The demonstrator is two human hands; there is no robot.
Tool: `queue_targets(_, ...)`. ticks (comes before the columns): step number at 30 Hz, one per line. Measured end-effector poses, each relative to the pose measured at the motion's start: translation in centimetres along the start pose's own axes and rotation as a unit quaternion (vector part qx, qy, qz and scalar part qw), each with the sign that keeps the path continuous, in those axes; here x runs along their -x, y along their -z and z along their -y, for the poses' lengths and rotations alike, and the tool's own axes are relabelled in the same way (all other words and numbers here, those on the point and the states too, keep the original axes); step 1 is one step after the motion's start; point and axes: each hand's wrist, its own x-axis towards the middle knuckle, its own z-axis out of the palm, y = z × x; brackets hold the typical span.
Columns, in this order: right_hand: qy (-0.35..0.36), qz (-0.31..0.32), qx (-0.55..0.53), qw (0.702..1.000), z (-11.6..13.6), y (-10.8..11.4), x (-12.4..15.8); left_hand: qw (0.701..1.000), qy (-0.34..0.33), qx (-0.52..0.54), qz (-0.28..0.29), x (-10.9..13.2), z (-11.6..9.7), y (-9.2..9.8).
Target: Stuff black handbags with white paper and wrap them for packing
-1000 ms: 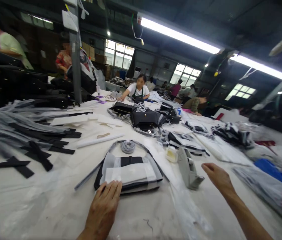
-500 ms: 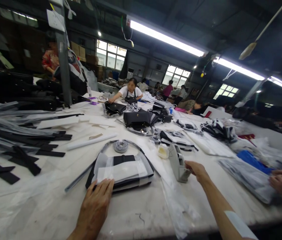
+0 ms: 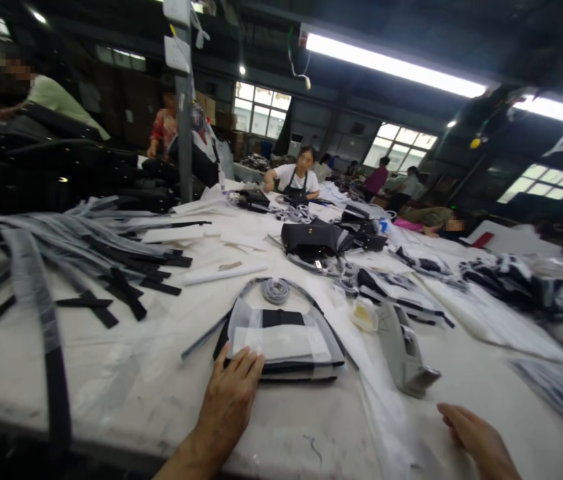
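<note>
Wrapped black bag (image 3: 281, 343) lay at lower centre on the tabletop (image 3: 111, 373). Left hand (image 3: 231, 400) rested flat and open on its near edge. Right hand (image 3: 476, 440) lay open and empty at lower right, near a tape dispenser (image 3: 404, 350).

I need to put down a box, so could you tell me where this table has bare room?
Bare table lies before the wrapped bag, between left hand and plastic sheet; also right of the tape dispenser, above right hand. Crowded: black straps left, handbags beyond.
</note>
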Motion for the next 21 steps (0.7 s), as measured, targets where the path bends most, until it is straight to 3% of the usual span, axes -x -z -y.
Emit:
queue_targets(2, 0.022, 0.045, -0.065, 0.997, 2.9, -0.2, 0.0, 1.0, 0.013, 0.007, 0.005, 0.0, -0.2, -0.1)
queue_targets(5, 0.159, 0.205, -0.067, 0.964, 12.0, -1.3, 2.2, 0.999, 0.028, 0.013, 0.016, 0.0, -0.3, -0.2)
queue_targets(8, 0.266, 0.381, -0.061, 0.883, 22.4, -4.3, 6.1, 0.999, 0.039, 0.018, 0.023, 0.2, -0.3, -0.4)
queue_targets(11, 0.347, 0.514, -0.002, 0.784, 29.8, -8.9, 8.9, 0.998, 0.047, 0.016, 0.032, 0.5, -0.2, -0.7)
queue_targets(14, 0.427, 0.555, 0.122, 0.704, 33.5, -13.6, 9.6, 0.997, 0.053, 0.013, 0.048, 0.7, -0.1, -1.0)
queue_targets(17, 0.495, 0.533, 0.275, 0.628, 35.6, -17.1, 9.3, 0.997, 0.053, 0.009, 0.048, 0.9, 0.0, -1.1)
queue_targets(21, 0.531, 0.508, 0.367, 0.57, 37.6, -19.3, 9.4, 0.998, 0.029, -0.015, 0.054, 0.8, 0.1, -0.8)
